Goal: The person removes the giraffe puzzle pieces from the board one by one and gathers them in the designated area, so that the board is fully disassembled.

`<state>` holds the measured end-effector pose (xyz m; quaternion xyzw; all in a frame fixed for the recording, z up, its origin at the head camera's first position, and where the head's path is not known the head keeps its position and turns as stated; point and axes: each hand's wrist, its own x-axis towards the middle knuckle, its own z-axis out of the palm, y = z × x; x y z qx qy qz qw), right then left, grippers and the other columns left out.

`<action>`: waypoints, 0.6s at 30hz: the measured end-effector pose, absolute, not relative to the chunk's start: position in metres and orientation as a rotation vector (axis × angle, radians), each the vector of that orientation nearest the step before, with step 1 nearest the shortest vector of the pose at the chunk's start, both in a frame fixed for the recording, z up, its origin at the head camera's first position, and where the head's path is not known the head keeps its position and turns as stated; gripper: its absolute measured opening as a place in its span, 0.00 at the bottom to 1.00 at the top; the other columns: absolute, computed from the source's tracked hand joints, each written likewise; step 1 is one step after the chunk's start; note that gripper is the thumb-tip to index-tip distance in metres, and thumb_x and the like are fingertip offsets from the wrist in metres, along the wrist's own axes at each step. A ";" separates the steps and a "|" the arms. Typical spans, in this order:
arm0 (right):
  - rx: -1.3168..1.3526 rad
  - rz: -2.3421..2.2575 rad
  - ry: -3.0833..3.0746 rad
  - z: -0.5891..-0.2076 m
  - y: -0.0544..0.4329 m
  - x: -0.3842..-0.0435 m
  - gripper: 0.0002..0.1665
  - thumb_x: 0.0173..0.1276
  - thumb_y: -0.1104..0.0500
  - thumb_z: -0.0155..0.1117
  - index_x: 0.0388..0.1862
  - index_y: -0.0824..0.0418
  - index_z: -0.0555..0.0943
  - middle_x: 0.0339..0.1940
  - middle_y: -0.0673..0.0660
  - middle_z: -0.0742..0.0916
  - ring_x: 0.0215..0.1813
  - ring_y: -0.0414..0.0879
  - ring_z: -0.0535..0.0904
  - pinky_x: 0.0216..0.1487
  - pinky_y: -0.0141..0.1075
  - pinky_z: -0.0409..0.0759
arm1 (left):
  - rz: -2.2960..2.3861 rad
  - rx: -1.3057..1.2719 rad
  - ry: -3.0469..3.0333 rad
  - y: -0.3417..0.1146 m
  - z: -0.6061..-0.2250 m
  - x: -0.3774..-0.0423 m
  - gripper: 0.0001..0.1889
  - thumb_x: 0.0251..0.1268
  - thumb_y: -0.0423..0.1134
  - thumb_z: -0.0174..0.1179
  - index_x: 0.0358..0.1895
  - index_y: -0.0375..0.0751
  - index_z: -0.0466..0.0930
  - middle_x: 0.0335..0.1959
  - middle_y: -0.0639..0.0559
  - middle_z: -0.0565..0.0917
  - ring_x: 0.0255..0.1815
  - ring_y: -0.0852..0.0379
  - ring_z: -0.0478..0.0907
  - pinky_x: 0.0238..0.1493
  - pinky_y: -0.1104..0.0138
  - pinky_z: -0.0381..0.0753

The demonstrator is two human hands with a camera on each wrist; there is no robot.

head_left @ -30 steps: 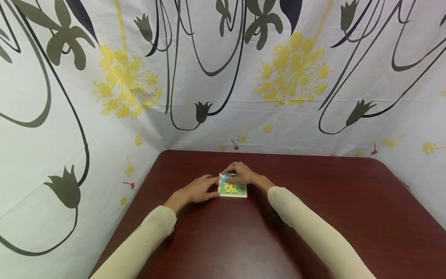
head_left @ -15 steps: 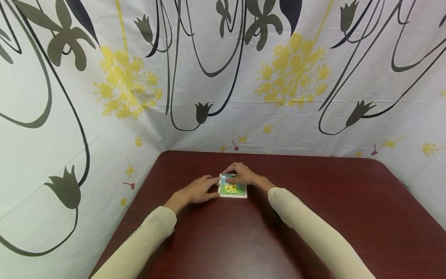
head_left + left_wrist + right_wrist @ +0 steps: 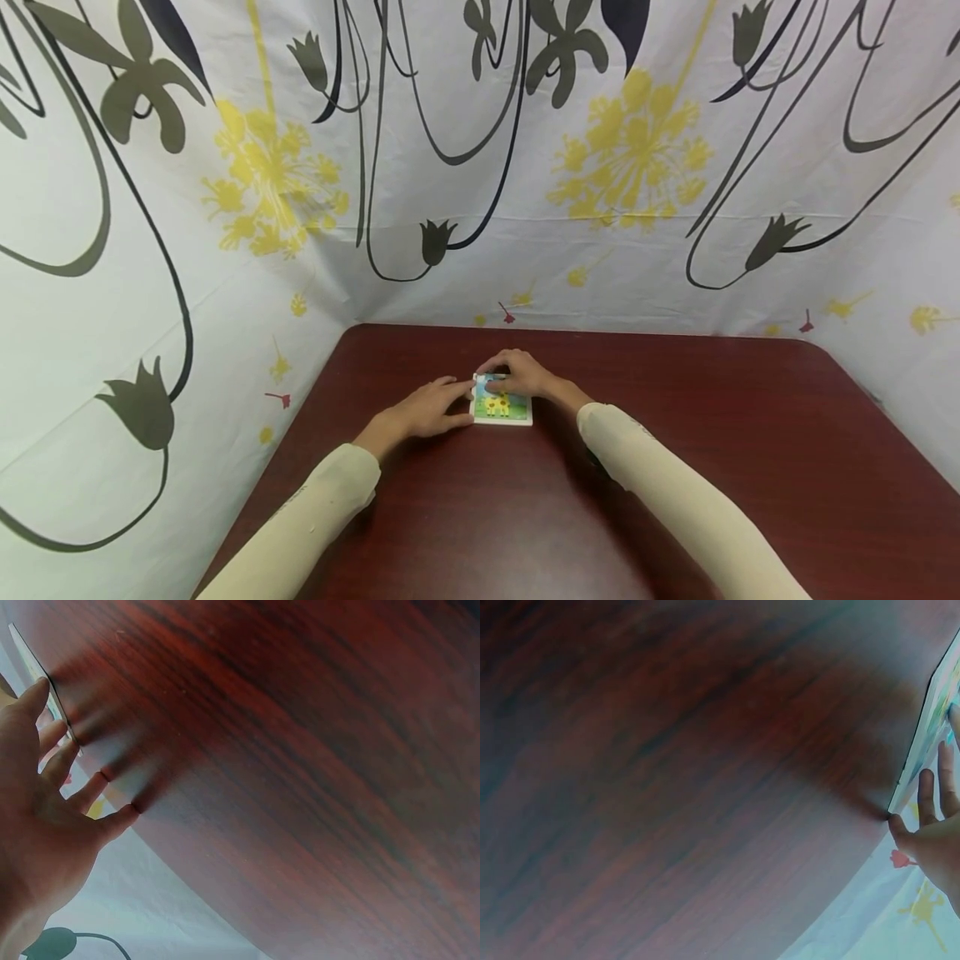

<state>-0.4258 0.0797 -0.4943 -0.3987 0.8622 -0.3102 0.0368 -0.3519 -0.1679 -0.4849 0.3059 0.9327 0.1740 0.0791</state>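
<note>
A small flat picture board (image 3: 513, 412) with a white border and a yellow giraffe on green and blue lies on the table in the head view. My left hand (image 3: 429, 408) is spread at its left edge, thumb and a fingertip right at the border. From the far right my right hand (image 3: 525, 374) reaches over, thumb on the picture and fingers at the far left corner, covering part of the top. The left wrist view shows the board's edge (image 3: 31, 660) past my thumb. In the right wrist view, the little finger stands by the board's corner (image 3: 900, 796).
A dark red wooden table (image 3: 495, 517) stretches around the board, its far corners rounded. Behind it and on the left hangs a white cloth (image 3: 480, 192) printed with grey tulips and yellow flowers, meeting the table's edge.
</note>
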 end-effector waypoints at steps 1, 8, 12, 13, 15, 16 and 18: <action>-1.216 -0.958 2.646 -0.494 0.080 -0.426 0.16 0.74 0.62 0.69 0.59 0.60 0.86 0.59 0.58 0.87 0.61 0.55 0.81 0.61 0.53 0.79 | 0.518 0.915 2.790 -0.168 -0.485 -0.352 0.35 0.78 0.55 0.58 0.81 0.46 0.63 0.67 0.56 0.80 0.82 0.39 0.56 0.77 0.41 0.59; -1.196 -0.993 2.649 -0.494 0.080 -0.428 0.17 0.73 0.61 0.71 0.59 0.58 0.87 0.59 0.57 0.88 0.60 0.54 0.82 0.59 0.51 0.81 | 0.531 0.910 2.788 -0.167 -0.484 -0.351 0.35 0.78 0.55 0.59 0.80 0.46 0.63 0.67 0.56 0.80 0.82 0.39 0.56 0.77 0.40 0.59; -1.179 -1.017 2.643 -0.494 0.080 -0.427 0.16 0.74 0.62 0.69 0.59 0.58 0.87 0.58 0.56 0.87 0.59 0.53 0.82 0.56 0.48 0.82 | 0.527 0.910 2.791 -0.166 -0.484 -0.352 0.31 0.78 0.55 0.59 0.77 0.47 0.68 0.69 0.55 0.78 0.82 0.38 0.56 0.77 0.40 0.59; -1.171 -1.024 2.643 -0.493 0.080 -0.427 0.16 0.75 0.62 0.68 0.59 0.57 0.87 0.58 0.56 0.87 0.59 0.52 0.82 0.55 0.47 0.83 | 0.527 0.912 2.791 -0.166 -0.484 -0.352 0.30 0.78 0.55 0.59 0.77 0.47 0.69 0.69 0.55 0.78 0.82 0.38 0.56 0.77 0.40 0.59; -1.157 -1.041 2.640 -0.492 0.079 -0.426 0.16 0.75 0.63 0.67 0.59 0.57 0.87 0.58 0.56 0.87 0.56 0.50 0.83 0.52 0.44 0.83 | 0.529 0.918 2.791 -0.166 -0.485 -0.352 0.30 0.78 0.55 0.59 0.76 0.47 0.70 0.69 0.54 0.78 0.82 0.37 0.56 0.76 0.40 0.60; -1.159 -1.049 2.638 -0.492 0.079 -0.426 0.16 0.75 0.64 0.67 0.59 0.57 0.88 0.57 0.56 0.87 0.54 0.50 0.84 0.49 0.42 0.83 | 0.530 0.921 2.791 -0.166 -0.485 -0.352 0.29 0.78 0.55 0.59 0.75 0.47 0.70 0.69 0.54 0.77 0.82 0.37 0.57 0.76 0.40 0.60; -1.165 -1.066 2.628 -0.489 0.077 -0.423 0.16 0.75 0.65 0.66 0.59 0.59 0.88 0.56 0.57 0.88 0.50 0.49 0.85 0.45 0.38 0.84 | 0.531 0.923 2.791 -0.167 -0.485 -0.352 0.29 0.78 0.55 0.59 0.75 0.47 0.70 0.69 0.54 0.78 0.81 0.38 0.57 0.76 0.41 0.61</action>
